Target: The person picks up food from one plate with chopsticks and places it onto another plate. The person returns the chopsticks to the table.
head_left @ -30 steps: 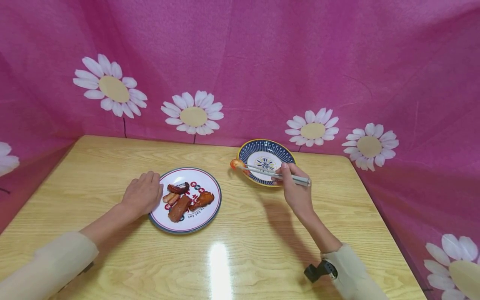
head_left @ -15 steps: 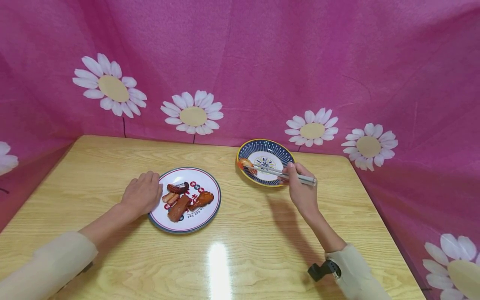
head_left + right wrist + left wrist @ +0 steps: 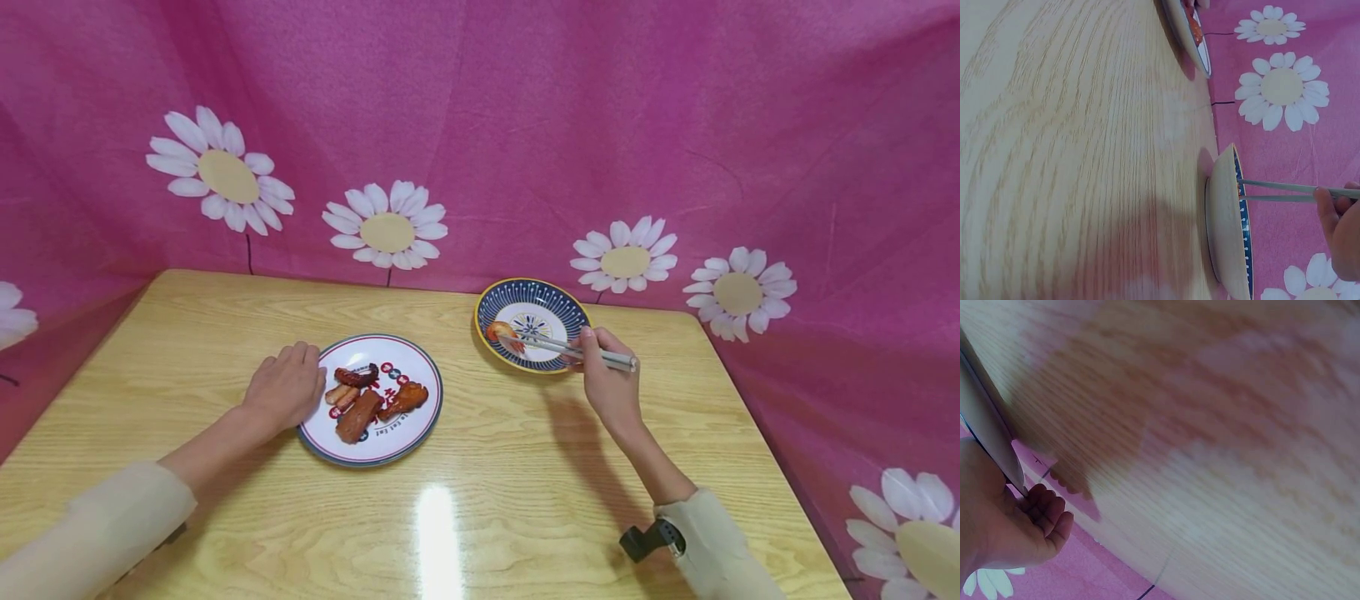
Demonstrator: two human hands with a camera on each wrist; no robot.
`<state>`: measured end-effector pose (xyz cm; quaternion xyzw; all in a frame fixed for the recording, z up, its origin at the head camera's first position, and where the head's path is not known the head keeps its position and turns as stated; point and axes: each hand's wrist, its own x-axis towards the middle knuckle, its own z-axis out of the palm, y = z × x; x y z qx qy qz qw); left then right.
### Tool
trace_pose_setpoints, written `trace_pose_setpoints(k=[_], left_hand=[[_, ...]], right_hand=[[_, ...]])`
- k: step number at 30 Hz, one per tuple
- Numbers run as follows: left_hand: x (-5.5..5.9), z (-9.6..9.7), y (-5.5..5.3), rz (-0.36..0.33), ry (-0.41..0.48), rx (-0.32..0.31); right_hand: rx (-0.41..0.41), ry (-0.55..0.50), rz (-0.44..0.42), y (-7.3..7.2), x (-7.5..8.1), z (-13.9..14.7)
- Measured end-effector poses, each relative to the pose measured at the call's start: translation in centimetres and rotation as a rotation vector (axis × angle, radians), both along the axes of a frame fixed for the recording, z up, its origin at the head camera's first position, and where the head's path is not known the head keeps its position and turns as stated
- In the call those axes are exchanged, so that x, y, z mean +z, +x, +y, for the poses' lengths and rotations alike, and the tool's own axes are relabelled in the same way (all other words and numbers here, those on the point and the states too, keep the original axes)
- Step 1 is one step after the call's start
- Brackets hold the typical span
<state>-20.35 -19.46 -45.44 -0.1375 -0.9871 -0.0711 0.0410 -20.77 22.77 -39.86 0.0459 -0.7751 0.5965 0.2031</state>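
right hand (image 3: 611, 383) pinching the chopsticks (image 3: 1285, 185) at the shrimp (image 3: 502, 332), i'd part the tips only once the blue bowl (image 3: 534, 293) bears its weight.

Passable: between plate (image 3: 416, 426) and bowl (image 3: 566, 309) | Obstacles: left hand (image 3: 287, 386) at plate, curtain (image 3: 495, 150) behind bowl

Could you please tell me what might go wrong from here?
The shrimp appears held only at the tips of the slim chopsticks, so it may slip or twist loose. The blue-patterned bowl could shift if the chopsticks knock it, since no hand appears to steady it: the left hand is at the rim of the white plate.
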Motion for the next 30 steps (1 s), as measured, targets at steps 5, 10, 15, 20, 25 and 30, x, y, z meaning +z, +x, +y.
trace_pose_setpoints(k=[5, 10, 15, 20, 25, 30], left_hand=[[0.0, 0.0, -0.1, -0.009, -0.005, 0.005], [-0.1, 0.0, -0.2, -0.015, -0.003, 0.010], [-0.1, 0.0, -0.1, -0.013, -0.001, 0.011], [0.1, 0.1, -0.1, -0.009, 0.002, 0.005], [0.2, 0.1, 0.0, -0.016, 0.003, 0.007], [0.2, 0.1, -0.1, -0.026, 0.009, 0.016]], right_hand=[[-0.009, -0.001, -0.027, 0.0, 0.1, 0.1], [-0.010, 0.021, -0.037, 0.7, 1.3, -0.3], [-0.038, 0.063, -0.027, 1.7, 2.5, -1.2], [-0.080, 0.109, -0.019, 2.0, 2.9, -1.4], [-0.083, 0.126, -0.018, 1.9, 2.9, -1.2], [-0.071, 0.103, -0.026, 0.6, 1.1, -0.2]])
